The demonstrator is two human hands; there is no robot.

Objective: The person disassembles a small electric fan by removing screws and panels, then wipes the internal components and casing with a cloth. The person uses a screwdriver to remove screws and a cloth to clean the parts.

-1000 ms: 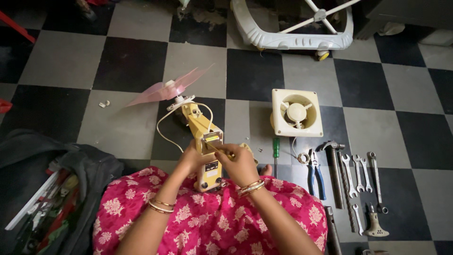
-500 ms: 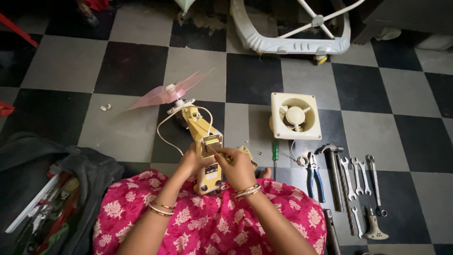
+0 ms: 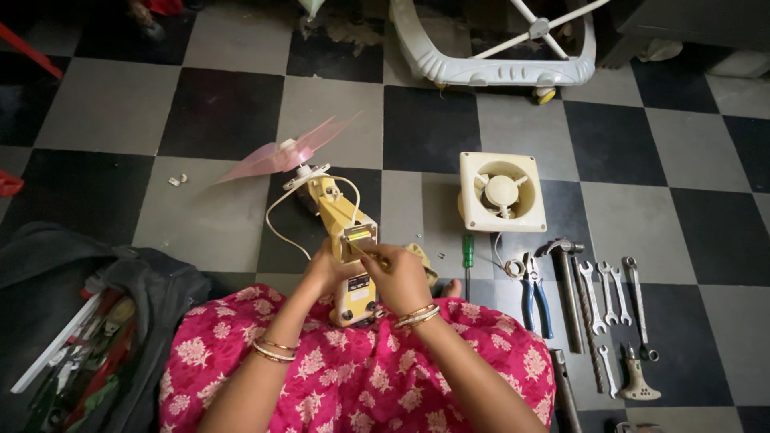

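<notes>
A person sits on the checkered floor (image 3: 497,120) with a small yellow fan body (image 3: 346,248) lying across the lap, its pink blades (image 3: 281,152) pointing away. The left hand (image 3: 325,269) wraps around the side of the fan body and holds it tight. The right hand (image 3: 399,277) pinches something thin against the top of it; what it is, is too small to tell. It helps to hold the body very steady and move the fingers slowly. A green screwdriver (image 3: 468,261) and blue pliers (image 3: 533,293) lie close by.

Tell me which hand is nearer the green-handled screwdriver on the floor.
Right. The right hand works on the yellow fan body, just left of the green-handled screwdriver; the left hand is beyond the body, farther away.
</notes>
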